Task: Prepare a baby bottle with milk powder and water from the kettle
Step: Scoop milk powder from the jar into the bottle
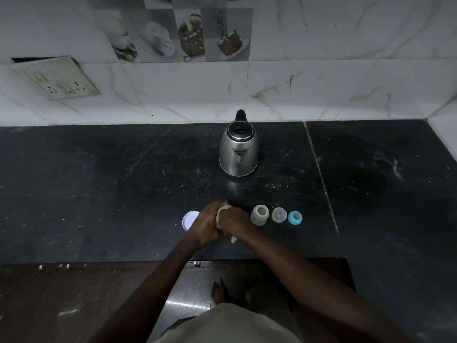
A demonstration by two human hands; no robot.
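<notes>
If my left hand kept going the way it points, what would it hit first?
Your left hand would likely meet the pale object gripped between both hands, then the right hand.

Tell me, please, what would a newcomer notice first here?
The steel kettle stands at the counter's back, centre. Near the front edge, left hand and right hand grip a mostly hidden item, a white lid to their left and a bottle to their right.
</notes>
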